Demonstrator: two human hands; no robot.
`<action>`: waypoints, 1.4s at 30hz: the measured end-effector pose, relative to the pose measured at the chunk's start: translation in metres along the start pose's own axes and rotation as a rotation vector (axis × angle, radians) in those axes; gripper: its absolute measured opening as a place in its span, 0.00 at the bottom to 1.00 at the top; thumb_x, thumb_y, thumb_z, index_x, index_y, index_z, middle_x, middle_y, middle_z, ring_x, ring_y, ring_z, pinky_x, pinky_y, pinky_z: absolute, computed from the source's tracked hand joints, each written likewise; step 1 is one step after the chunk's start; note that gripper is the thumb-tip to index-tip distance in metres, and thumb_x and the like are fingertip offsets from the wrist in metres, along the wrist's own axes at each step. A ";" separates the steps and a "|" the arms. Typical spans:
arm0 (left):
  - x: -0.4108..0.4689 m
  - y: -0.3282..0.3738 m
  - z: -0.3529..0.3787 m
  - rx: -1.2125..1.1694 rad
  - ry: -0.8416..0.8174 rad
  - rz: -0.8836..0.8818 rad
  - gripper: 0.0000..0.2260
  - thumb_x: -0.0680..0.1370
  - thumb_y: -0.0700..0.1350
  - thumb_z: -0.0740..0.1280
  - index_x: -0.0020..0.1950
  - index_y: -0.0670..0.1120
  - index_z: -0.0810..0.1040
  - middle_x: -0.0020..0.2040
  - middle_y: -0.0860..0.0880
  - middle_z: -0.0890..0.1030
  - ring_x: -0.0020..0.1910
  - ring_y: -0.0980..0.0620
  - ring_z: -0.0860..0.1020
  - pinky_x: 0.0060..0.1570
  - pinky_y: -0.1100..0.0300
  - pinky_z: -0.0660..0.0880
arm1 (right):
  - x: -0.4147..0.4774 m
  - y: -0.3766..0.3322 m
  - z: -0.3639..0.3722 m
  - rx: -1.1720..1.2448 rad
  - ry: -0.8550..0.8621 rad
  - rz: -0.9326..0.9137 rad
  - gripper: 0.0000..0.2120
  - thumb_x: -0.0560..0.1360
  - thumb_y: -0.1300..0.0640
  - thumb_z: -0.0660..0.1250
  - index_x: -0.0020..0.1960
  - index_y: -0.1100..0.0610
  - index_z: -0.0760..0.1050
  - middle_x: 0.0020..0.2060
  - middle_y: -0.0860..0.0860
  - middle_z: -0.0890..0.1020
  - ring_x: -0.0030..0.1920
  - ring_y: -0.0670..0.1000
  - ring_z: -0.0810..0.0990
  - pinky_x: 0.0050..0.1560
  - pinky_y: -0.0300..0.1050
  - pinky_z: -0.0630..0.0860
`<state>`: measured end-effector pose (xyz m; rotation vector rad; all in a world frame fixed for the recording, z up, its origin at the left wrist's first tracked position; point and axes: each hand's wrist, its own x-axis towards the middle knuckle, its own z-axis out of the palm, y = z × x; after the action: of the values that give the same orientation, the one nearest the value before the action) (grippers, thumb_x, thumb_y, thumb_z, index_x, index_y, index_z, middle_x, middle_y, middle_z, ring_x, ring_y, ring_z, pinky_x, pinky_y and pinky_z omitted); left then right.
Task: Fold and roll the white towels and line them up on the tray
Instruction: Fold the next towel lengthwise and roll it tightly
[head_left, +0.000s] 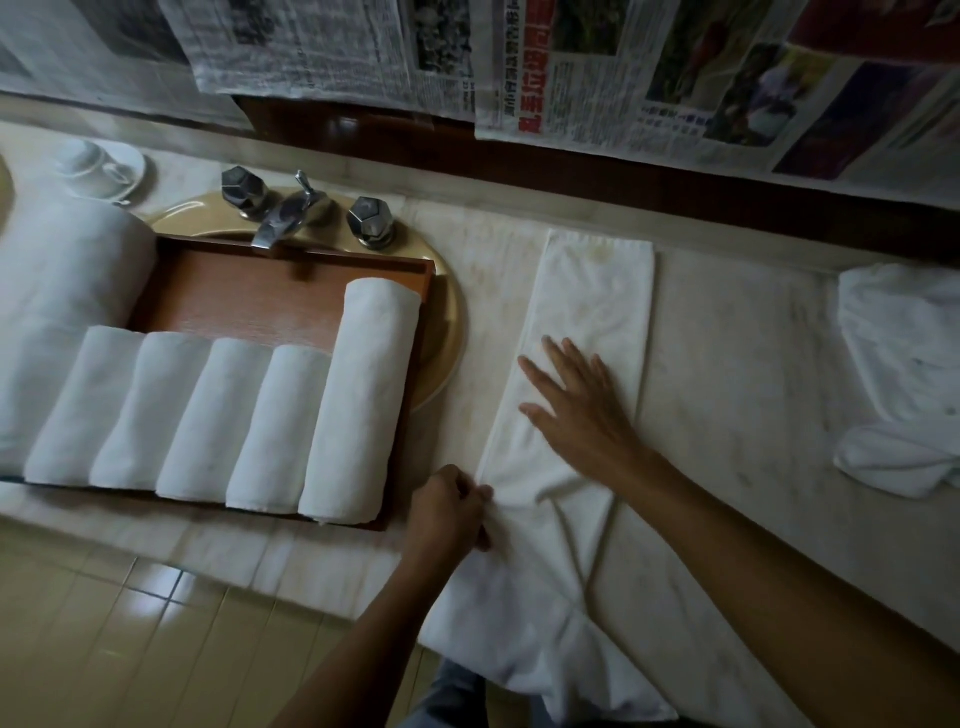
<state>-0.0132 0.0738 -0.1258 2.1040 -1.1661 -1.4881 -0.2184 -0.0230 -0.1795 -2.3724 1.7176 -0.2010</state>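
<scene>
A white towel (597, 291) lies folded into a long strip on the marble counter, its near end hanging over the front edge. My right hand (576, 405) presses flat on the strip's middle with fingers spread. My left hand (452, 509) pinches the strip's left edge near the counter's front. To the left, a brown wooden tray (260, 296) rests over the sink and holds several rolled white towels (358, 400) side by side.
A larger rolled towel (62, 312) lies at the tray's left end. Chrome taps (291, 208) stand behind the tray. A cup and saucer (98, 166) sit at far left. Crumpled white towels (904, 374) lie at the right. Newspaper sheets (623, 78) cover the wall.
</scene>
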 end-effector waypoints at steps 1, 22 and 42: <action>-0.001 0.000 0.000 -0.006 0.000 0.000 0.07 0.83 0.45 0.69 0.49 0.42 0.77 0.33 0.44 0.85 0.30 0.48 0.85 0.38 0.49 0.85 | -0.011 -0.006 0.004 0.015 -0.005 -0.034 0.30 0.82 0.37 0.53 0.80 0.47 0.63 0.82 0.53 0.59 0.82 0.57 0.54 0.78 0.65 0.53; -0.006 -0.009 -0.026 0.068 -0.220 -0.133 0.03 0.82 0.40 0.66 0.55 0.44 0.75 0.48 0.40 0.82 0.40 0.46 0.84 0.34 0.58 0.81 | 0.023 0.012 0.005 -0.164 -0.115 -0.104 0.29 0.84 0.39 0.46 0.83 0.45 0.56 0.83 0.48 0.56 0.82 0.54 0.53 0.79 0.65 0.52; -0.028 -0.031 -0.019 0.470 -0.252 0.102 0.10 0.75 0.47 0.76 0.38 0.46 0.80 0.35 0.48 0.84 0.30 0.56 0.80 0.32 0.64 0.78 | -0.036 -0.054 -0.002 -0.014 -0.269 0.108 0.30 0.84 0.40 0.56 0.83 0.39 0.49 0.84 0.47 0.43 0.83 0.50 0.40 0.78 0.69 0.45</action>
<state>0.0135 0.1113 -0.1206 2.1313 -1.8416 -1.5834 -0.1807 0.0273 -0.1642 -2.1893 1.7136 0.1415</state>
